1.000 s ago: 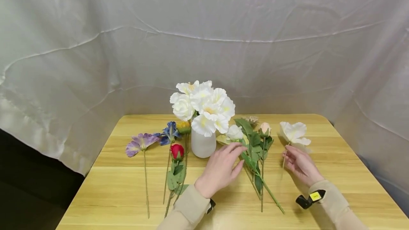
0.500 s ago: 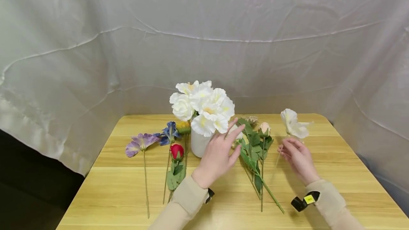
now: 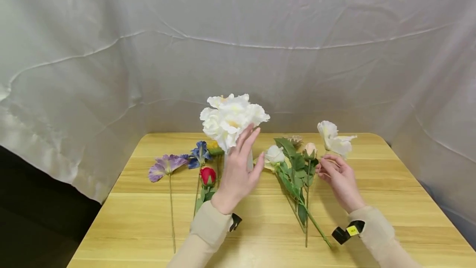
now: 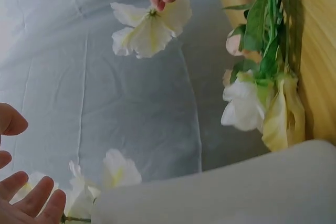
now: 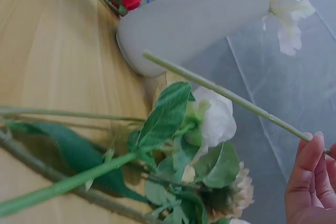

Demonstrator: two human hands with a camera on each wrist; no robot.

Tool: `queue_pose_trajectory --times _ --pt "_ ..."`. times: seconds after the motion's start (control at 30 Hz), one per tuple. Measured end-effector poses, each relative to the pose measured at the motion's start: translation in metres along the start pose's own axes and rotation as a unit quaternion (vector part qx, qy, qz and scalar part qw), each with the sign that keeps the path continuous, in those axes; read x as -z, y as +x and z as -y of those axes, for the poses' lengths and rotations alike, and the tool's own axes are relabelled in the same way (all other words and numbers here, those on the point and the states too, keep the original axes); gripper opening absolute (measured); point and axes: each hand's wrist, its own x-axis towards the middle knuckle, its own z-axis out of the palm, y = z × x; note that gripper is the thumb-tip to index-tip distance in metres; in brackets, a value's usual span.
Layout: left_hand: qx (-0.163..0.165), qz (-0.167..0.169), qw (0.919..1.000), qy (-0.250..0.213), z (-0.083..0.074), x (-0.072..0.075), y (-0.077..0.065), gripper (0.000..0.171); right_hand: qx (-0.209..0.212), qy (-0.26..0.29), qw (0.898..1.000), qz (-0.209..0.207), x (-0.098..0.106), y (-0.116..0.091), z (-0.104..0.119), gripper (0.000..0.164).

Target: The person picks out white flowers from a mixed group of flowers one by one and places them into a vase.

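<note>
In the head view my left hand [image 3: 235, 173] is raised in front of the frosted white vase [image 3: 228, 159], its fingers extended up against the lower right of the white flowers [image 3: 230, 117] standing in it. My hand hides much of the vase. My right hand [image 3: 340, 181] pinches the thin stem of a single white flower [image 3: 334, 139], holding it above the table at the right. In the right wrist view the bare end of that flower's stem [image 5: 226, 93] slants toward the vase [image 5: 194, 19]. The left wrist view shows its bloom [image 4: 147, 30] hanging open-petalled below my right fingers.
Between my hands lie a white rose [image 3: 275, 154], a pale pink rose [image 3: 309, 151] and green leaves on the wooden table [image 3: 271, 235]. To the left lie a purple flower [image 3: 167, 166], a blue flower [image 3: 199, 152], a red rose [image 3: 208, 175] and a yellow flower [image 3: 215, 148].
My left hand has moved left and up to the vase flowers, and their front petals are pushed leftward. My right hand has lifted the white flower and drawn it slightly left.
</note>
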Motion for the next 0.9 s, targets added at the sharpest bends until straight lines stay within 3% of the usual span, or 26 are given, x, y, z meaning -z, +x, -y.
queue_pose_trajectory --times 0.33,0.7,0.9 --pt "0.016 -0.056 0.9978 -0.031 0.014 0.019 -0.005 0.055 0.031 -0.049 0.998 -0.003 -0.036 0.007 0.01 0.014" --pt "0.011 -0.079 0.9957 -0.048 0.024 0.027 -0.007 0.053 0.136 -0.027 0.99 -0.019 -0.092 0.014 0.037 0.007" --pt "0.007 -0.082 0.9955 -0.046 0.027 0.028 -0.009 0.052 0.22 0.02 0.975 -0.03 -0.118 0.02 0.05 0.007"
